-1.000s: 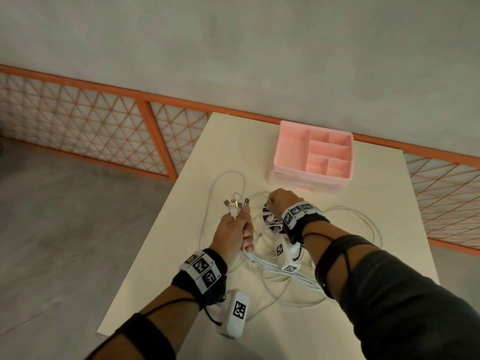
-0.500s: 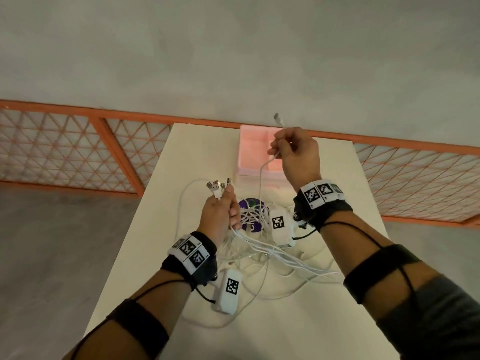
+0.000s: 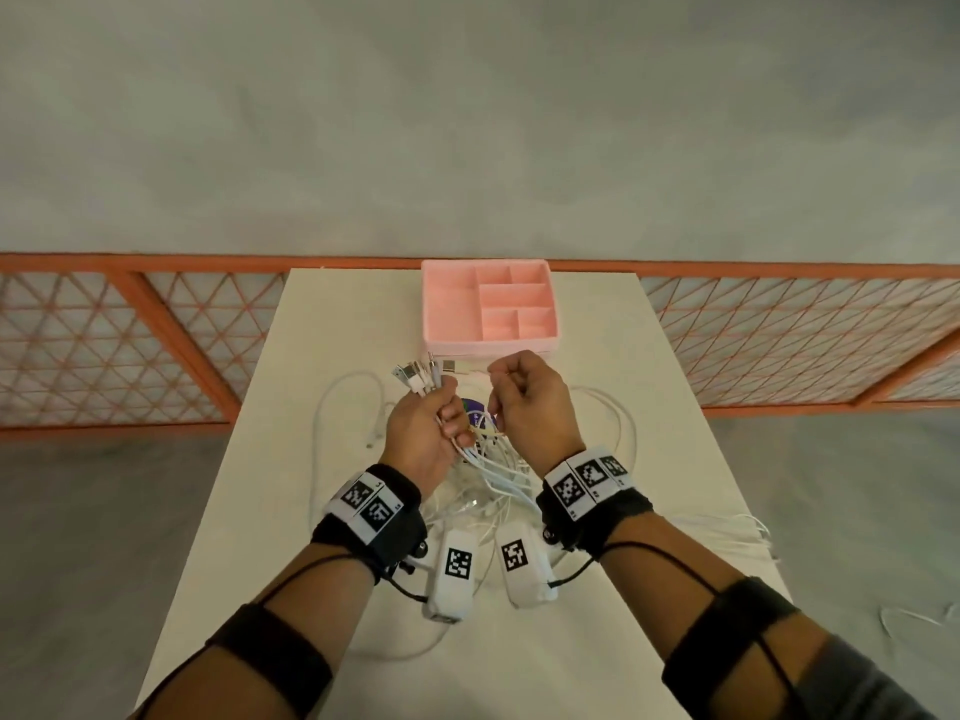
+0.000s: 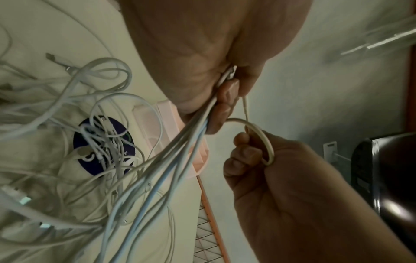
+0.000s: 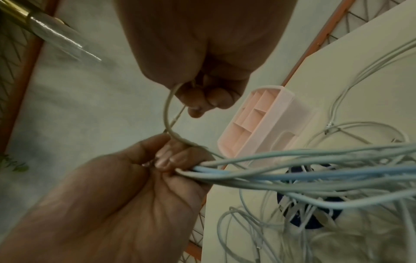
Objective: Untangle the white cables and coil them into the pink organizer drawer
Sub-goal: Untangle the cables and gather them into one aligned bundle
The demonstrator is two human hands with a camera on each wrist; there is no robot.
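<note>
grey wall behind, orange lattice railing (image 3: 130, 350) running l to r, cream desk (image 3: 649, 407) jutting out from it. pink organizer (image 3: 491, 309) sits at the far edge of the desk, centre, against the railing. top tray has 6 compartments: 1 long one on the left, 5 smaller on the right, nothing in any of them. drawer front below shows in the wrist views w/ a cut-out handle; cannot tell if it's pulled out at all.

white cables (image 3: 498, 485) lie in a loose tangle on the desk between the organizer and the person, loops spilling to both sides and off toward the right edge. too knotted to count. a round dark blue/purple sticker (image 4: 103, 146) sits on the desk under the middle of the tangle.

left hand (image 3: 423, 433) is fisted round a bundle of cable ends, fingers curled tight; approx 5 plugs (image 3: 423, 374) fan out above the fist toward the organizer, strands trail down out of the palm to the pile. right hand (image 3: 530, 402) just beside it, fingers curled, pinching 1 thin cable that bows in a small loop (image 4: 261, 138) between the 2 hands. both hands raised off the desk, in front of the organizer.

2 white tagged camera pods, 1 under each wrist (image 3: 452, 571) (image 3: 524, 563). black wristbands w/ square markers.
</note>
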